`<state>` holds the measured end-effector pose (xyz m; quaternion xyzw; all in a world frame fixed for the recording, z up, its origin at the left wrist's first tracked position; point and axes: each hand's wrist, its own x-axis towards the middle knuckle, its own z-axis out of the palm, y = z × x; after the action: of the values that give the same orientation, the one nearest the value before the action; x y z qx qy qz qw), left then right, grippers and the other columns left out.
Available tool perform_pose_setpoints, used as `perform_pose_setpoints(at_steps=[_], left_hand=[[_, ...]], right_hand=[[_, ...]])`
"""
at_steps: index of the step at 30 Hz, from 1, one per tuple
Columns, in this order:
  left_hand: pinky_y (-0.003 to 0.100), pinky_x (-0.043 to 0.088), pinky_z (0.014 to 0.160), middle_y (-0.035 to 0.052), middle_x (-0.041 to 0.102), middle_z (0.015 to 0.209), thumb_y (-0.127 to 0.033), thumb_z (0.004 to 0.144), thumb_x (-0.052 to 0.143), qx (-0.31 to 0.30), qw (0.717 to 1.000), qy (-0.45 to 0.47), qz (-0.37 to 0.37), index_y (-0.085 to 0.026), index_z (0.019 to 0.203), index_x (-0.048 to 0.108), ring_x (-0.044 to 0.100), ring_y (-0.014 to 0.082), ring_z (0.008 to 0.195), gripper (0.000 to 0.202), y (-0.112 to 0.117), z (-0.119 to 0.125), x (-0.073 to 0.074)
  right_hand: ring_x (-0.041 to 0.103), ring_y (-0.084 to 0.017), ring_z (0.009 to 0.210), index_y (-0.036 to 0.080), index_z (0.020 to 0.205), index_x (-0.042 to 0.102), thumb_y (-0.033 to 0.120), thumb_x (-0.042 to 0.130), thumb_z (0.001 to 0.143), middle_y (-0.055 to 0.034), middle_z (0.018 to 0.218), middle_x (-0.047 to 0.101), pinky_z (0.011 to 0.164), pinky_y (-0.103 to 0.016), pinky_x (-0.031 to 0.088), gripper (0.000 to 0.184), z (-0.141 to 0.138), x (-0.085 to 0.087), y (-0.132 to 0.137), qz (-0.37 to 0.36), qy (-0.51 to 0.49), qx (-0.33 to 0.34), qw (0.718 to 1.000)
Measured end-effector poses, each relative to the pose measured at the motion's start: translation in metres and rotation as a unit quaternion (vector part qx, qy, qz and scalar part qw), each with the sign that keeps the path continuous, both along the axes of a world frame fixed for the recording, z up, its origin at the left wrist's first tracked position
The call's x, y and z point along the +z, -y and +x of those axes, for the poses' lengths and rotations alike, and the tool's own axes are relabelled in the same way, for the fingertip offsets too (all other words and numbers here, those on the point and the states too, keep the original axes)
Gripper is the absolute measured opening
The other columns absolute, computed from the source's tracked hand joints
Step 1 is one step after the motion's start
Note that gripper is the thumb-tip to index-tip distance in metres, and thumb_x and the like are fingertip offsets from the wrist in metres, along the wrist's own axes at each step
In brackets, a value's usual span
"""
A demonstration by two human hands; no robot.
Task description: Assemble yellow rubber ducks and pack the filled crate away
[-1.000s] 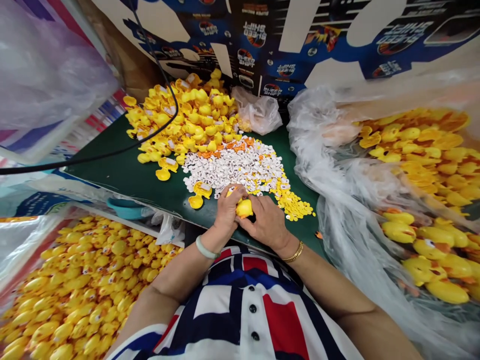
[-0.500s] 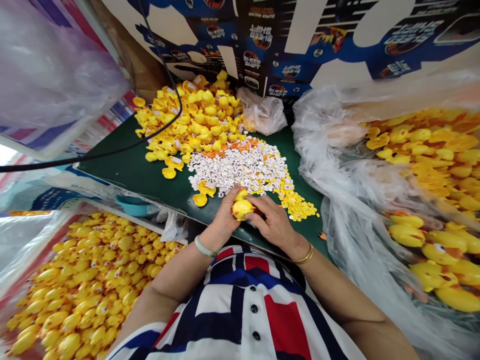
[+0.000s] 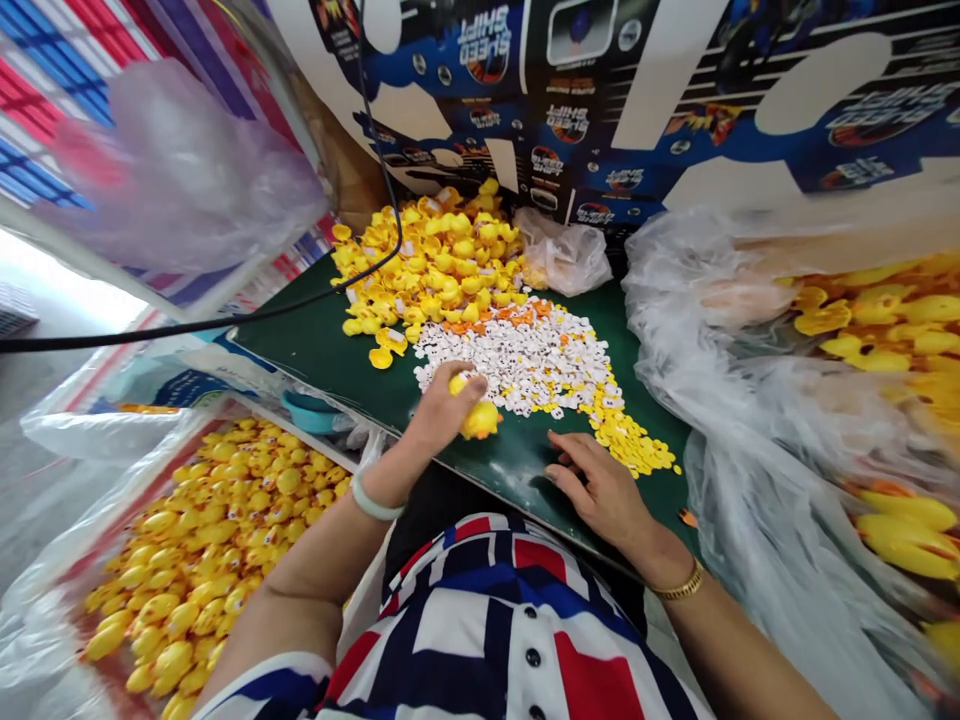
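- Left hand [image 3: 442,410]: fingers closed, gripping rubber duck [image 3: 480,422] against palm.
- Right hand [image 3: 604,490]: fingers open, resting on green counter [image 3: 352,345].
- White discs [image 3: 517,355]: heaped within reach.

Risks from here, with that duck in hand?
The left hand holds the yellow rubber duck right at the edge of the white discs, so a slip might scatter them. The right hand is close to the loose yellow discs, which lie near the green board's edge and might get knocked off.
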<state>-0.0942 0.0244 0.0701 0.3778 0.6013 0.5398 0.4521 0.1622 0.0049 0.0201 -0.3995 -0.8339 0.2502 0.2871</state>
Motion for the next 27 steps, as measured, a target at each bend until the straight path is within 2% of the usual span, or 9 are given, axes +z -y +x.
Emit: perform_pose_setpoints(at_steps=[3, 6, 12, 15, 18, 20, 22, 24, 27], left_hand=[[0.026, 0.048, 0.069, 0.0063, 0.067, 0.092, -0.054, 0.075, 0.074, 0.066, 0.994, -0.062, 0.052, -0.019, 0.103, 0.063, 0.065, 0.0200, 0.085, 0.046, -0.020, -0.031, 0.015], [0.027, 0.048, 0.063, 0.0063, 0.068, 0.084, -0.062, 0.079, 0.065, 0.064, 0.995, -0.065, 0.048, -0.019, 0.098, 0.063, 0.064, 0.0189, 0.073, 0.047, -0.024, -0.051, 0.027], [0.028, 0.047, 0.059, 0.0058, 0.070, 0.080, -0.054, 0.072, 0.073, -0.148, 0.972, -0.109, -0.147, -0.020, 0.089, 0.068, 0.064, 0.0212, 0.065, 0.038, 0.041, -0.099, 0.031], [0.032, 0.048, 0.070, 0.0055, 0.068, 0.073, -0.042, 0.055, 0.085, -0.160, 0.906, -0.270, -0.282, -0.020, 0.077, 0.070, 0.066, 0.0289, 0.078, 0.035, 0.099, -0.150, 0.010], [0.043, 0.049, 0.082, 0.0090, 0.069, 0.076, -0.043, 0.056, 0.082, -0.065, 0.748, -0.510, -0.419, -0.019, 0.082, 0.069, 0.065, 0.0387, 0.093, 0.037, 0.150, -0.191, -0.017], [0.048, 0.046, 0.094, 0.0153, 0.070, 0.105, -0.046, 0.070, 0.073, -0.046, 0.723, -0.579, -0.374, -0.017, 0.104, 0.067, 0.062, 0.0385, 0.110, 0.045, 0.165, -0.195, -0.031], [0.048, 0.041, 0.106, 0.0181, 0.057, 0.138, -0.050, 0.083, 0.061, -0.034, 0.766, -0.588, -0.258, -0.017, 0.129, 0.056, 0.053, 0.0338, 0.128, 0.057, 0.161, -0.175, -0.041], [0.049, 0.035, 0.113, 0.0178, 0.037, 0.155, -0.054, 0.086, 0.058, -0.013, 0.794, -0.594, -0.129, -0.018, 0.141, 0.046, 0.037, 0.0324, 0.142, 0.066, 0.141, -0.140, -0.049], [0.055, 0.027, 0.117, 0.0204, 0.020, 0.162, -0.061, 0.083, 0.061, -0.051, 0.780, -0.624, 0.019, -0.016, 0.147, 0.039, 0.016, 0.0366, 0.151, 0.081, 0.096, -0.087, -0.060]], right_hand=[[0.067, -0.023, 0.091, 0.023, 0.127, 0.058, 0.037, 0.053, 0.097, -0.0100, 0.109, 0.067, 0.078, -0.043, 0.059, 0.034, -0.001, -0.006, 0.001, 0.023, 0.005, -0.001, 1.000], [0.066, -0.024, 0.095, 0.023, 0.125, 0.060, 0.034, 0.053, 0.098, -0.0097, 0.108, 0.068, 0.080, -0.043, 0.058, 0.030, -0.001, -0.010, 0.002, 0.041, 0.007, 0.006, 0.999], [0.065, -0.025, 0.094, 0.023, 0.119, 0.063, 0.027, 0.054, 0.097, -0.0086, 0.104, 0.070, 0.080, -0.042, 0.056, 0.024, 0.001, -0.018, 0.009, 0.086, 0.019, 0.032, 0.996], [0.063, -0.024, 0.087, 0.021, 0.115, 0.065, 0.025, 0.054, 0.096, -0.0082, 0.099, 0.071, 0.076, -0.040, 0.054, 0.022, -0.002, -0.021, 0.011, 0.111, 0.048, 0.077, 0.990], [0.060, -0.023, 0.085, 0.017, 0.113, 0.066, 0.024, 0.054, 0.097, -0.0082, 0.095, 0.070, 0.077, -0.038, 0.052, 0.022, -0.006, -0.022, 0.011, 0.132, 0.074, 0.111, 0.982], [0.058, -0.022, 0.085, 0.016, 0.113, 0.066, 0.025, 0.054, 0.097, -0.0080, 0.095, 0.069, 0.078, -0.036, 0.049, 0.022, -0.008, -0.024, 0.010, 0.140, 0.083, 0.114, 0.980], [0.056, -0.021, 0.085, 0.015, 0.113, 0.066, 0.025, 0.054, 0.098, -0.0077, 0.095, 0.068, 0.078, -0.035, 0.048, 0.022, -0.009, -0.025, 0.009, 0.145, 0.086, 0.109, 0.980], [0.055, -0.020, 0.086, 0.015, 0.114, 0.066, 0.025, 0.054, 0.098, -0.0076, 0.096, 0.068, 0.078, -0.034, 0.046, 0.022, -0.009, -0.027, 0.009, 0.147, 0.087, 0.104, 0.980], [0.054, -0.020, 0.086, 0.015, 0.114, 0.066, 0.024, 0.054, 0.098, -0.0074, 0.096, 0.067, 0.078, -0.033, 0.045, 0.022, -0.008, -0.028, 0.011, 0.149, 0.087, 0.100, 0.980]])
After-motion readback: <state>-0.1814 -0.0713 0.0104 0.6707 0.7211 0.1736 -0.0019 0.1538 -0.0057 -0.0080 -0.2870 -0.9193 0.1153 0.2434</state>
